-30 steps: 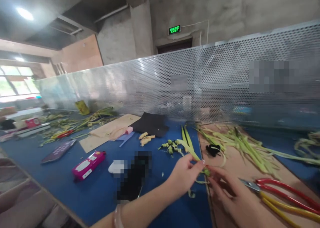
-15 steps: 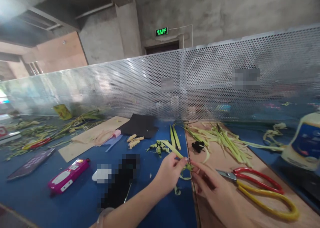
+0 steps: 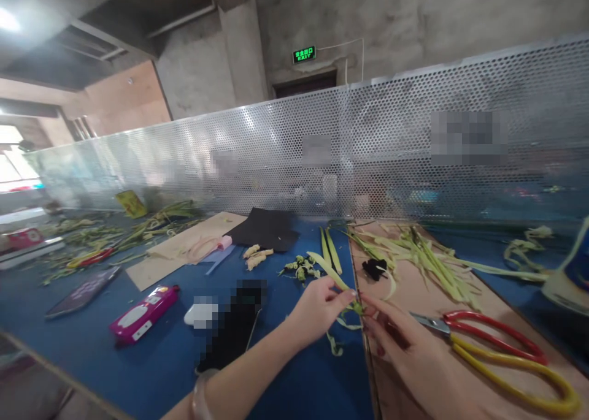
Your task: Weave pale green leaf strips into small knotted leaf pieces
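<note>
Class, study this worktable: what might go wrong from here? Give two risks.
The red-and-yellow-handled metal scissors lie beside the right hand, so a careless sideways move might nudge them. The thin pale-green strip pinched in the left hand may crease or tear if pulled hard.

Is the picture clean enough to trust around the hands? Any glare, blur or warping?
Head view: ceiling light and window blown out, bright glare patches on the mesh panel; left hand and pale green strip readable, right hand's inner fingers shadowed; bottle soft and cropped at the edge; pixel blocks cover much of the black object.
</note>
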Tool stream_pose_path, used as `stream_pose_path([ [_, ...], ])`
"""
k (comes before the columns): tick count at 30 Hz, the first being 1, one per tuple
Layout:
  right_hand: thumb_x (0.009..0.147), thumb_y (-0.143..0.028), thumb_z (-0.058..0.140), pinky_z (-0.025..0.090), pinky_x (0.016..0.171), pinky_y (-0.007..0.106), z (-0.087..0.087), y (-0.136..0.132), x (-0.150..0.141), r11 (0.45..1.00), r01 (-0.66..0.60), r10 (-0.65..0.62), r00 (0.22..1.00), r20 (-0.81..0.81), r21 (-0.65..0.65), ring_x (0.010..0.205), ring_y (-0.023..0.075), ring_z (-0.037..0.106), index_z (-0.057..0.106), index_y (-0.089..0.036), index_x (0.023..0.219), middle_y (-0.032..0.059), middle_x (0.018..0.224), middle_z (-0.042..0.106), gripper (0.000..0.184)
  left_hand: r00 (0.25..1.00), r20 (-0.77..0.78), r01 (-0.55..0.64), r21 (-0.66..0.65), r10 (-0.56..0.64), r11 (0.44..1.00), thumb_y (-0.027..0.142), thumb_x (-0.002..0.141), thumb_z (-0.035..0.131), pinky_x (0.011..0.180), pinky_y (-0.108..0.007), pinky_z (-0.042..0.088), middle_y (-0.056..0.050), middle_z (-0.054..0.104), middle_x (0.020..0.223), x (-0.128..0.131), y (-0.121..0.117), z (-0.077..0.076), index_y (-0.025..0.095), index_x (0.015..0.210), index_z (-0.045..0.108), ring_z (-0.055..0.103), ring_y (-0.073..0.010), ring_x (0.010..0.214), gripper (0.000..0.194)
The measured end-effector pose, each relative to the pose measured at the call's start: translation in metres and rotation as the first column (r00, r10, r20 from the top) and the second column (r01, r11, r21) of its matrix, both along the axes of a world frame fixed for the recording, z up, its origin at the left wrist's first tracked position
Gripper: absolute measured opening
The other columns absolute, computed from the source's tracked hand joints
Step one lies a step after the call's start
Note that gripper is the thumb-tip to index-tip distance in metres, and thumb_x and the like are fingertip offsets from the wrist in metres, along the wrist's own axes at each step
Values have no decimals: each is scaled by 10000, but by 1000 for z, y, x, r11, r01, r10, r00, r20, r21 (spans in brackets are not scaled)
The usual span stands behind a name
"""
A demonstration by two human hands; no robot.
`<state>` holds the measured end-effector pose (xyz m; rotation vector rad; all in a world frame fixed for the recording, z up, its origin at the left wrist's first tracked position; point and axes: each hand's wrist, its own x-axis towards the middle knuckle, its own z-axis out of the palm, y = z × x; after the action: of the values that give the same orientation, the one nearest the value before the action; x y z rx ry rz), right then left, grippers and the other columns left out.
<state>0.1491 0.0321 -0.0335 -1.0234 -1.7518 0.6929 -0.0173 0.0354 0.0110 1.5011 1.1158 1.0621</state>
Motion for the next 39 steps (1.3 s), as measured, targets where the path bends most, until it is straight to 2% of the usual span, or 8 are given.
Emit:
stream_pose_path([
  [4, 782, -395, 535, 542, 565, 204, -1, 3, 1, 999, 14, -12, 999, -29, 42, 650, 157, 640, 642, -205, 1023, 48, 845, 688, 325, 995, -27, 97, 32, -96, 995, 462, 678, 662, 444, -196, 215, 63, 419, 511, -2, -4, 7, 91, 879, 635, 286, -44, 449, 423],
  [7, 768, -387, 546, 554, 597, 209, 3, 2, 2, 997, 9, -6, 999, -41, 74, 699, 173, 659, 651, -195, 1002, 55, 843, 697, 321, 992, -84, 98, 48, -94, 994, 436, 641, 699, 442, -196, 219, 75, 374, 487, -4, -4, 4, 97, 880, 653, 279, -49, 453, 418],
  [11, 757, -376, 559, 561, 608, 209, 9, 0, 3, 994, -5, 6, 1000, -11, 109, 807, 197, 666, 661, -203, 992, 67, 931, 695, 309, 987, -133, 102, 107, -87, 989, 409, 656, 689, 505, -198, 328, 25, 514, 557, -6, -1, -1, 98, 881, 670, 420, -84, 520, 384],
  [16, 780, -366, 531, 551, 536, 196, 11, -2, 3, 993, -13, 14, 1000, -12, 119, 619, 161, 655, 647, -192, 1007, 56, 814, 697, 309, 978, -176, 129, 97, -110, 987, 350, 666, 691, 589, -209, 404, -16, 628, 685, -7, -1, -2, 108, 910, 671, 531, -119, 617, 344],
  [21, 799, -349, 509, 557, 651, 201, 13, -6, 3, 990, -3, 2, 1000, 12, 142, 806, 182, 665, 644, -183, 1003, 82, 922, 687, 296, 969, -204, 157, 74, -139, 985, 297, 699, 661, 675, -229, 448, -59, 671, 824, -6, -2, 0, 102, 943, 668, 584, -157, 738, 312],
  [25, 846, -335, 458, 555, 638, 184, 9, -5, 4, 983, -21, 13, 999, 48, 180, 838, 174, 662, 615, -168, 1063, 87, 906, 682, 316, 965, -223, 169, 123, -139, 978, 269, 732, 621, 714, -226, 450, -54, 670, 888, -6, -3, 0, 120, 932, 681, 581, -160, 796, 256],
  [33, 835, -308, 461, 559, 730, 203, -8, 6, 10, 938, -3, -32, 995, 95, 345, 897, 189, 659, 623, -209, 1065, 63, 1047, 668, 298, 970, -226, 121, 145, -86, 982, 309, 728, 622, 691, -207, 446, -48, 677, 901, -4, -1, -13, 122, 1002, 673, 586, -156, 782, 336],
  [39, 773, -283, 537, 549, 766, 210, 0, 10, 12, 907, -47, -16, 989, 147, 419, 895, 201, 661, 631, -209, 1046, 50, 1018, 683, 298, 967, -256, 61, 190, -10, 980, 394, 711, 633, 608, -207, 434, -38, 672, 775, -3, -3, -13, 121, 932, 693, 569, -135, 653, 357],
])
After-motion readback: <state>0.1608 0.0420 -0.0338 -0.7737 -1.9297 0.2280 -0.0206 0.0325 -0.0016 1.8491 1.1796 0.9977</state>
